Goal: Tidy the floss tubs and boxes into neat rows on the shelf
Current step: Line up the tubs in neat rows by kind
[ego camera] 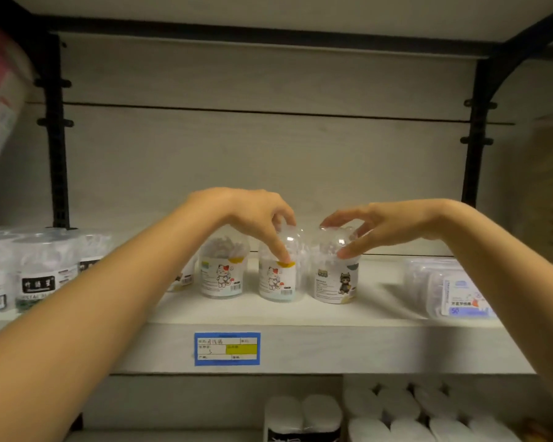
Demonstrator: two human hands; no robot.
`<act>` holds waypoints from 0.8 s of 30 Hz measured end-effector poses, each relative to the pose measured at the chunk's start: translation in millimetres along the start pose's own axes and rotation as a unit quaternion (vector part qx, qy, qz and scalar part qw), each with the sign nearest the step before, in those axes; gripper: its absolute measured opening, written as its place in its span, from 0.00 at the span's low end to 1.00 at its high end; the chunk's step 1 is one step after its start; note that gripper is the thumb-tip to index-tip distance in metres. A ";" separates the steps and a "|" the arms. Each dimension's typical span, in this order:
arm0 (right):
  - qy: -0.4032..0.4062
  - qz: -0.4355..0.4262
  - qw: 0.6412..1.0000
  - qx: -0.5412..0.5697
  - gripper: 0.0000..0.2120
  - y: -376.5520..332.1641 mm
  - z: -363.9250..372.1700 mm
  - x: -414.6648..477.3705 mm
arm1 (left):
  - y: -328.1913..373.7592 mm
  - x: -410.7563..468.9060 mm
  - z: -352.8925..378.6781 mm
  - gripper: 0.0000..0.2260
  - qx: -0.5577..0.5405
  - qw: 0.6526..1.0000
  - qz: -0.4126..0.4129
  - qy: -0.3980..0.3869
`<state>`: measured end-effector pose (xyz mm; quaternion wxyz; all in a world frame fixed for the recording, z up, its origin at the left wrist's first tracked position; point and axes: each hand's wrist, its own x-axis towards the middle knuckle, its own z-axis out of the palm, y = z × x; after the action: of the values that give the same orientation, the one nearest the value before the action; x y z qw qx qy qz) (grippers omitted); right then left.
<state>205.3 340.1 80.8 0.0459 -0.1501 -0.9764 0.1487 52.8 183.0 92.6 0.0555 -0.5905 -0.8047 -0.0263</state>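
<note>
Three clear dome-topped floss tubs stand in a row on the white shelf [300, 346]. The left tub [221, 275] with a white cat label stands free. My left hand [256, 215] grips the dome of the middle tub [276, 282], thumb down its front. Over the right tub [336, 282], which has a dark cat label, my right hand [377, 228] closes on the dome from the right. Flat clear floss boxes [454, 288] lie at the shelf's right end. Both tubs rest on the shelf.
Round tubs with black labels [42, 269] crowd the shelf's left end, partly behind my left forearm. A blue price tag [227, 348] sticks to the shelf edge. White rolls [396, 413] fill the shelf below. Black uprights [56, 138] flank the bay.
</note>
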 end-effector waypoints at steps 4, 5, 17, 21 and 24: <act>0.044 0.000 0.999 -0.016 0.23 7.7 2.3 -4.1 | 13.2 8.2 13.3 0.32 -0.027 0.998 0.015 0.056; 0.041 -0.002 0.999 -0.009 0.22 10.7 1.4 -7.7 | 16.5 9.8 15.0 0.33 -0.026 0.998 0.020 0.062; 0.036 -0.039 0.998 -0.024 0.29 14.8 -5.0 -28.8 | 28.3 -1.1 9.7 0.34 -0.088 0.996 -0.012 0.001; -0.006 -0.041 0.999 -0.024 0.29 18.0 -7.3 -32.8 | 26.4 -8.8 7.1 0.31 -0.141 0.989 -0.005 -0.050; -0.009 -0.038 0.999 -0.033 0.24 16.6 -10.5 -34.5 | 25.9 -12.1 7.9 0.30 -0.142 0.990 0.008 -0.026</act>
<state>244.2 347.6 84.2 0.0376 -0.1134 -0.9861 0.1155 80.7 180.2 82.7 -0.0493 -0.5993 -0.7893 -0.1242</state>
